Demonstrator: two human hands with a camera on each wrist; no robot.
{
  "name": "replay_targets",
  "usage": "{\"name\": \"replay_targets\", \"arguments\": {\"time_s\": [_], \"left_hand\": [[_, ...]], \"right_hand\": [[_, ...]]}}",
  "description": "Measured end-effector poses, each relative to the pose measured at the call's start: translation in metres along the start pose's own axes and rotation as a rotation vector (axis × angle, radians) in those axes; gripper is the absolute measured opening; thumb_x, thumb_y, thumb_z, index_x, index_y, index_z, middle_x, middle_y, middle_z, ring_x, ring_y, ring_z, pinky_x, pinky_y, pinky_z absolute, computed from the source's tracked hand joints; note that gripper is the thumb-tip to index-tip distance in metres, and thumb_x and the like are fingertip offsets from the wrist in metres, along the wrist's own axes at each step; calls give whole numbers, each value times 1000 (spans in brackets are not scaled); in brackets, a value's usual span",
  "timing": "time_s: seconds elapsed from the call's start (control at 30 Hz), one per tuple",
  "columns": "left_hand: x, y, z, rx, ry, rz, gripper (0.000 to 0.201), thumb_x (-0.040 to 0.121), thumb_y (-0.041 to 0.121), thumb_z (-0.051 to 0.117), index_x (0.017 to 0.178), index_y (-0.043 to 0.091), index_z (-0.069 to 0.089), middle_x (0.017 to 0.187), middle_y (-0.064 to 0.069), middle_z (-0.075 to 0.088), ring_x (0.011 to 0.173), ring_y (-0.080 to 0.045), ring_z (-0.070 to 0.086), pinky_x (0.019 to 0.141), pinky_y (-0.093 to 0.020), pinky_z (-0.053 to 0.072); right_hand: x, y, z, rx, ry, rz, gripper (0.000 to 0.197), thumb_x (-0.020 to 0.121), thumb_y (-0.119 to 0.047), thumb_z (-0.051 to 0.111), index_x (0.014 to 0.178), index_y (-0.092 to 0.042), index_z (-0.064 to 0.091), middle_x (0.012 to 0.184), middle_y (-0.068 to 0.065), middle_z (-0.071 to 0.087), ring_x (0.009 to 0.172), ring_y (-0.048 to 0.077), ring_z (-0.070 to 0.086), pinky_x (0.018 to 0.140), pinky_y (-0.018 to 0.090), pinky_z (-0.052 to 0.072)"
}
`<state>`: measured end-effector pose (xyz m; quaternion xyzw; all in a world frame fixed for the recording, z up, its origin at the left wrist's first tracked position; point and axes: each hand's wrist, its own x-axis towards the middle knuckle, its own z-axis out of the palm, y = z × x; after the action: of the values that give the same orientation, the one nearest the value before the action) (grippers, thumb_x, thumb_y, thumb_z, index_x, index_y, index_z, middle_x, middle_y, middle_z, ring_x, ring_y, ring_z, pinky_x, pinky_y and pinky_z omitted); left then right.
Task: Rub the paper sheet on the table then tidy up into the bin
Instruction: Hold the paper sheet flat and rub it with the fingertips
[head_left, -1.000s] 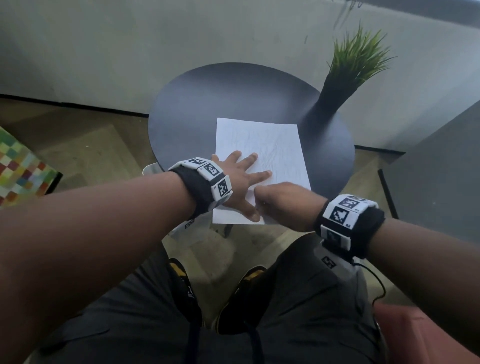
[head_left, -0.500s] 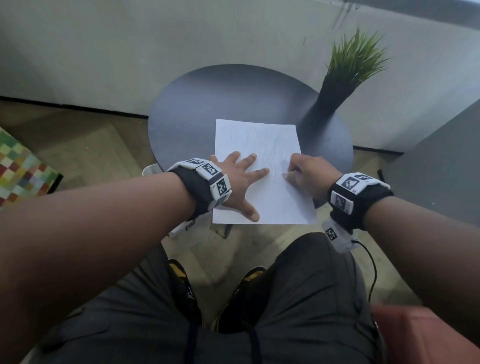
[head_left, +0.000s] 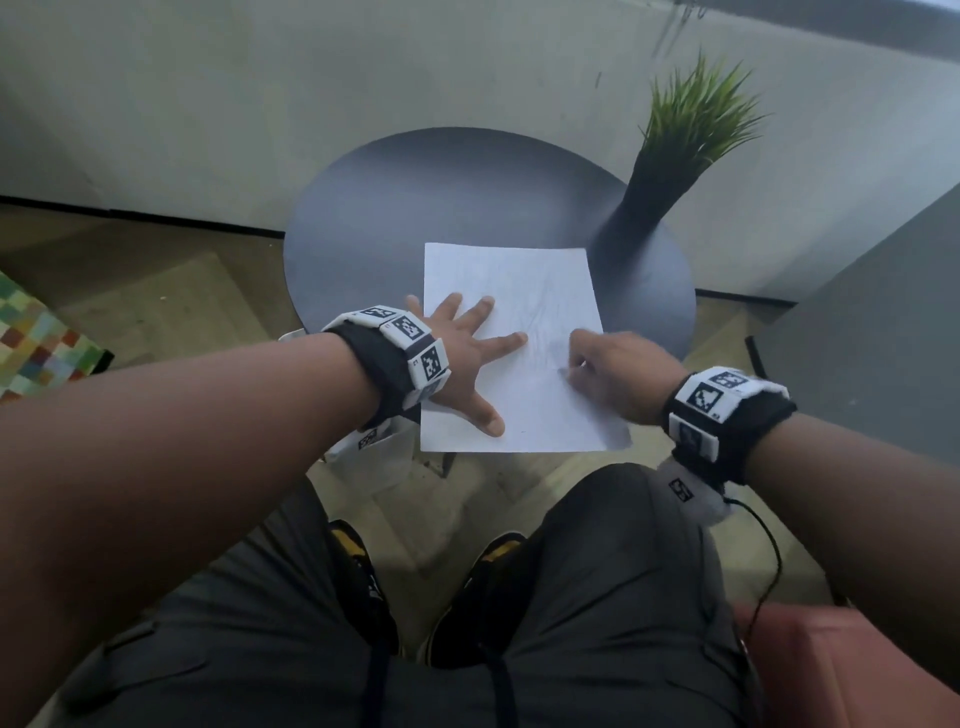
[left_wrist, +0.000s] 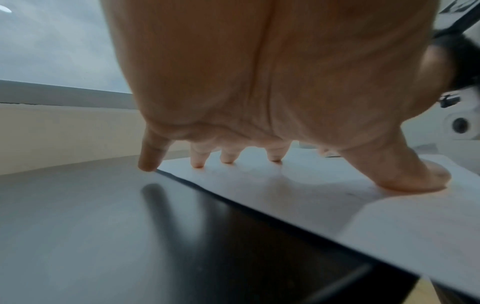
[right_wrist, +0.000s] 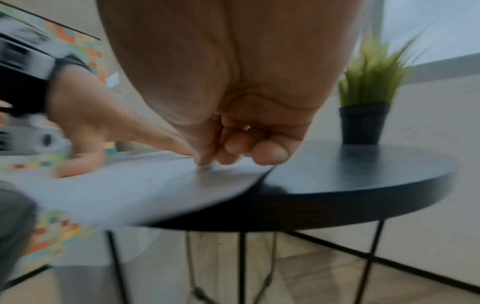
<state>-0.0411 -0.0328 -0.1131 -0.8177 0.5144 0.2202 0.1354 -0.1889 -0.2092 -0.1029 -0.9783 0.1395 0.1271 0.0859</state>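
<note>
A white paper sheet (head_left: 524, 291) with faint pencil marks lies on the round black table (head_left: 415, 208), its near edge overhanging the rim. My left hand (head_left: 467, 353) presses flat on the sheet's left side with fingers spread; the little finger (left_wrist: 148, 162) touches the bare table (left_wrist: 103, 226) beside the paper (left_wrist: 311, 185). My right hand (head_left: 613, 369) is curled on the sheet's right part, fingertips pinching a small pale eraser (right_wrist: 206, 167) against the paper (right_wrist: 130, 185). Most of the eraser is hidden by the fingers.
A green plant (head_left: 691, 119) in a black pot (head_left: 639, 208) stands at the table's right rear. A pale container rim (head_left: 292, 335) shows under the table's left edge. A grey block (head_left: 883, 338) is at right; my knees are just below the table.
My right hand slid from the sheet's front middle out to its right side, then shifted slightly back toward me. The left hand and the sheet stayed put.
</note>
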Motion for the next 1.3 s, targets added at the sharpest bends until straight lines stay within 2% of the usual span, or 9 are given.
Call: {"name": "replay_targets", "arguments": {"time_s": [0.1,0.23,0.4,0.6,0.77,0.93,1.1,1.23,1.3], "left_hand": [[1,1,0,-20,-6,-10,121,61,96,57,153,57,-11,168,2,-21,155,-36,-12,114,-75,7],[1,1,0,-14,-14,-20,126,60,96,58,155,52,-14,168,3,-23,155,-35,-13,114,-75,10],[3,0,1,-5,-2,-23,131,58,97,57,156,47,-15,168,6,-23,155,-33,-12,112,-76,14],[4,0,2,-23,-8,-22,131,58,97,57,156,48,-14,168,5,-24,155,-34,-13,111,-76,14],[3,2,0,-20,-12,-29,130,61,95,59,157,46,-15,168,4,-23,155,-34,-14,112,-73,15],[3,2,2,-42,-5,-21,130,62,93,61,157,46,-13,168,3,-23,155,-35,-14,112,-73,17],[4,1,4,-45,8,-30,130,60,95,59,156,47,-14,168,5,-23,155,-34,-14,111,-73,17],[6,0,6,-50,17,-21,130,59,95,60,156,47,-12,168,4,-22,155,-34,-13,110,-74,18],[6,0,6,-46,19,-17,130,59,96,59,157,47,-12,168,4,-22,155,-34,-13,110,-74,18]], "right_hand": [[4,-6,1,-15,36,84,18,95,-34,45,92,-16,44,88,8,60,79,31,54,62,34,39],[-10,-46,13,-9,-95,-144,18,97,-37,42,95,-19,45,88,3,59,78,24,54,65,35,46],[19,-5,-12,54,-28,193,18,94,-36,46,93,-18,45,93,10,57,74,29,57,58,34,47],[2,-53,7,3,-124,-127,18,97,-36,44,99,-18,48,92,7,62,80,25,55,69,36,48],[26,-10,-12,16,-22,189,18,93,-36,46,94,-18,46,97,12,59,79,30,55,68,36,48],[2,-64,7,14,-118,-170,8,97,-34,44,95,-28,40,78,-6,49,80,22,52,63,32,40],[31,-12,-6,46,45,187,18,91,-37,47,90,-19,44,92,11,60,78,32,55,69,37,48],[7,-61,12,37,-74,-128,7,96,-32,43,95,-25,40,84,0,52,77,25,50,66,33,41],[7,-56,8,54,-80,-157,7,94,-32,47,95,-25,47,88,1,59,81,25,54,69,34,45]]}}
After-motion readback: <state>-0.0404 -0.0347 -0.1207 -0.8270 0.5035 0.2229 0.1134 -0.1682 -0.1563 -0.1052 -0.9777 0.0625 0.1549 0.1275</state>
